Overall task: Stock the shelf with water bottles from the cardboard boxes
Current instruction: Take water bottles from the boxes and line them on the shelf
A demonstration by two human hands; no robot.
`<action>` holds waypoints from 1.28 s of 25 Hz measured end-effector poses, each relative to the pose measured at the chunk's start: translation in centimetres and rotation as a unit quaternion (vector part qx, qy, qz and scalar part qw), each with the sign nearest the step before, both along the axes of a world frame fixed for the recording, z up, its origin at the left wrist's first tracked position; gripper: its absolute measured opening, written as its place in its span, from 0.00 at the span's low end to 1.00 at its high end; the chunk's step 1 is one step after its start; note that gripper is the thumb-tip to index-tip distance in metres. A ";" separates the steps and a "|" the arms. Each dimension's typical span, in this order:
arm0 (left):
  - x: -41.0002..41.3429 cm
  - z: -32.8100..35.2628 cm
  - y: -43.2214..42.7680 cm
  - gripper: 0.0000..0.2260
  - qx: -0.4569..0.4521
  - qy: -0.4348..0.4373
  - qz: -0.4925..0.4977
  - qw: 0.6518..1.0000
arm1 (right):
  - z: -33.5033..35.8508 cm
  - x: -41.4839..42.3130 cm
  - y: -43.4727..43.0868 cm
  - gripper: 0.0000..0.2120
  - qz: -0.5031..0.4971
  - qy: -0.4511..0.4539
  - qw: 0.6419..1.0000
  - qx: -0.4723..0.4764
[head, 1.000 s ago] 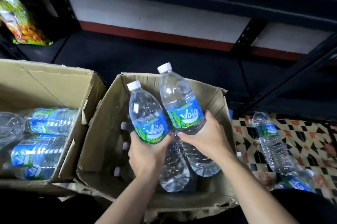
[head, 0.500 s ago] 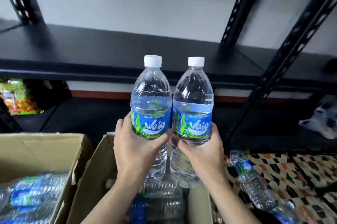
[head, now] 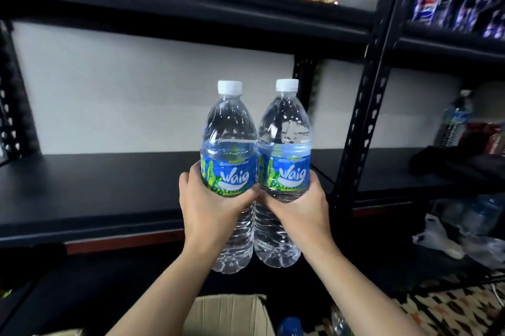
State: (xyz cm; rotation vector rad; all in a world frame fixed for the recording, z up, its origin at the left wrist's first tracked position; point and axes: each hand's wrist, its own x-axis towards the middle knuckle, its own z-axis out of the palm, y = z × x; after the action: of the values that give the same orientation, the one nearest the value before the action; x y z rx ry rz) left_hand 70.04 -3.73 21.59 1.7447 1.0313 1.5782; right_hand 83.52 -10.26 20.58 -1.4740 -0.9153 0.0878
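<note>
The left hand [head: 210,207] and right hand [head: 297,212] fingers [head: 188,185] are gripping one water bottle [head: 229,144] each, short of the shelf [head: 95,185] beyond them, so stocking is seemingly just starting.

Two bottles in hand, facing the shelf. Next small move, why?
Likely move both forward and set them on the shelf. The left hand grips the left bottle, the right hand the right bottle, both upright, side by side, before a bare stretch.
</note>
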 end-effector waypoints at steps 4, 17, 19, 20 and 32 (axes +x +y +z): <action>1.8 1.8 2.5 0.27 -0.016 -0.020 -0.001 1.000 | 2.3 2.1 2.8 0.38 0.001 -0.018 1.000 -0.017; 8.0 5.3 12.4 0.32 -0.022 -0.084 -0.001 0.996 | 3.9 12.1 17.0 0.41 -0.037 0.002 0.999 0.003; 8.4 5.4 13.2 0.32 -0.017 -0.088 -0.007 0.996 | 3.1 13.8 19.1 0.43 -0.044 0.006 0.999 0.012; 8.5 5.3 13.6 0.32 -0.013 -0.087 -0.009 0.996 | 2.7 14.4 20.0 0.41 -0.047 0.006 0.999 0.017; 9.2 4.3 14.5 0.28 0.028 -0.066 -0.029 0.997 | -1.4 14.8 21.0 0.50 -0.027 -0.017 0.999 -0.027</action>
State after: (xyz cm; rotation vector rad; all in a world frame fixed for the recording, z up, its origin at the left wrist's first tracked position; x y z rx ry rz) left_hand 79.20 10.77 25.87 1.6672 0.8725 1.6749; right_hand 98.35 10.76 19.20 -1.5538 -0.9051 0.0489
